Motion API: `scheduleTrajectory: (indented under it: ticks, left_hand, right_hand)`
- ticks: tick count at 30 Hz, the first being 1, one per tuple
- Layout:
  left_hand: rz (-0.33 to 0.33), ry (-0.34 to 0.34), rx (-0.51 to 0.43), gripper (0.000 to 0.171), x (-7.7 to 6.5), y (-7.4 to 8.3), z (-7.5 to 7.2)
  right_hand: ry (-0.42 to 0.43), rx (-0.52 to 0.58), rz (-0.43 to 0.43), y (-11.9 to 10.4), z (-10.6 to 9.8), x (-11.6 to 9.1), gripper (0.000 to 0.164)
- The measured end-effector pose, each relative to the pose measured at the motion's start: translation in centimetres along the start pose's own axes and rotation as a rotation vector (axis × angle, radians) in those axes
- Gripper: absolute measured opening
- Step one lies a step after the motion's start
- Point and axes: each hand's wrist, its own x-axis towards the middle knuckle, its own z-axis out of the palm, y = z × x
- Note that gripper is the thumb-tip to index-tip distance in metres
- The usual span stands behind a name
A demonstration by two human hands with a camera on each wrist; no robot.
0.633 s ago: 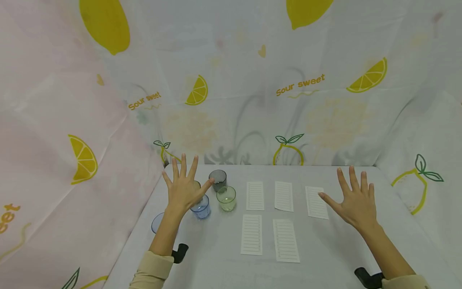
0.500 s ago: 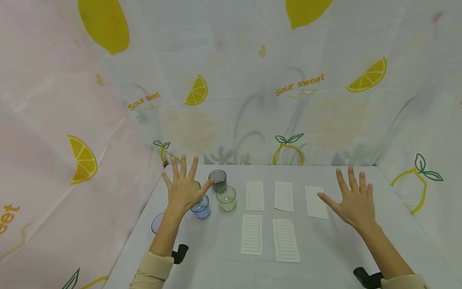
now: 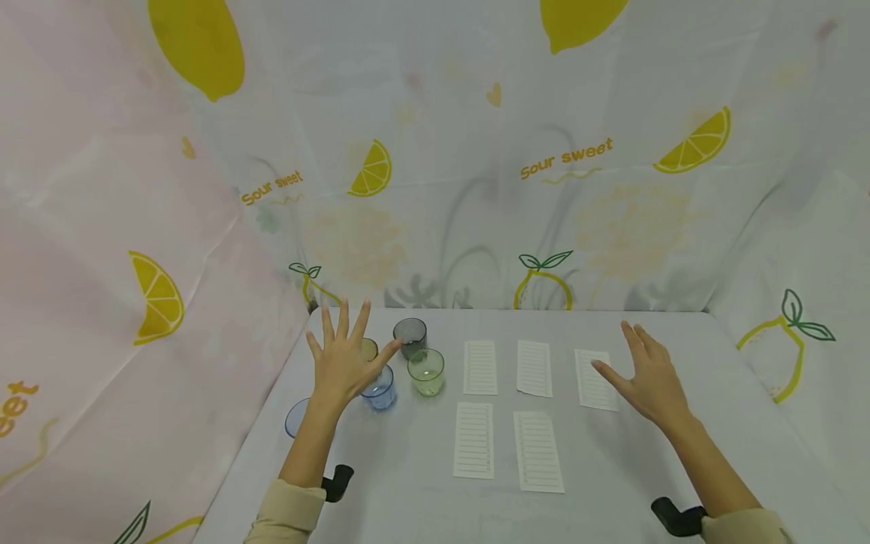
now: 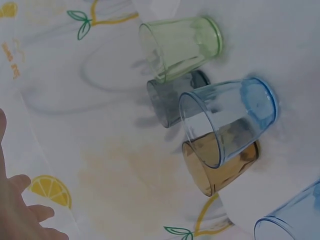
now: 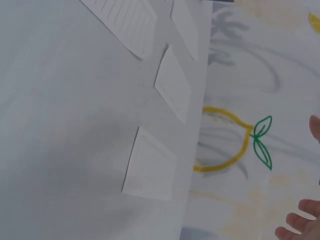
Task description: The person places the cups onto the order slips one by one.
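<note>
Glasses point(image 3: 426, 375) — backdrop point(image 3: 442, 151) behind reads "Sour sweet"

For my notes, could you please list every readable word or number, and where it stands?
"Sour sweet": rear backdrop, left.
"Sour sweet": rear backdrop, further right.
"eet": left backdrop, cut off by the frame.
Too small to read: any print on the five paper slips.
Too blurred: orange lettering, left wrist view.

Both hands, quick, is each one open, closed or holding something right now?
Left hand: open, fingers spread, holding nothing.
Right hand: open, holding nothing.
</note>
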Motion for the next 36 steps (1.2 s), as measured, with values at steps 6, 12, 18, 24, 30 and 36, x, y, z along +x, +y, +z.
scheduleTrajectory:
  ticks: [6, 12, 18, 24, 30, 36]
  left_hand:
    - [-0.01, 0.002, -0.054, 0.087, -0.8, -0.6, 0.4]
    - [0.038, 0.141, -0.127, 0.084, -1.8, -1.6, 2.2]
    - [0.07, 0.29, -0.174, 0.075, -3.1, -2.6, 4.0]
    - [0.017, 0.32, -0.202, 0.074, -4.1, -3.2, 5.3]
    - [-0.039, 0.369, -0.248, 0.07, -5.2, -4.1, 6.7]
    - [-0.169, 0.484, -0.232, 0.073, -7.6, -6.0, 7.1]
  right_hand:
    - [-0.047, 0.115, -0.014, -0.1, 1.4, 0.4, 0.072]
    - [-0.085, 0.139, -0.011, -0.2, 3.2, 0.8, 0.066]
    - [-0.066, 0.218, -0.027, -0.9, 5.6, 1.9, 0.059]
    - [-0.043, 0.305, -0.048, -1.7, 8.5, 3.1, 0.053]
    - [-0.083, 0.336, -0.054, -2.6, 11.2, 3.8, 0.053]
    - [-0.166, 0.384, -0.028, -3.4, 13.5, 4.2, 0.058]
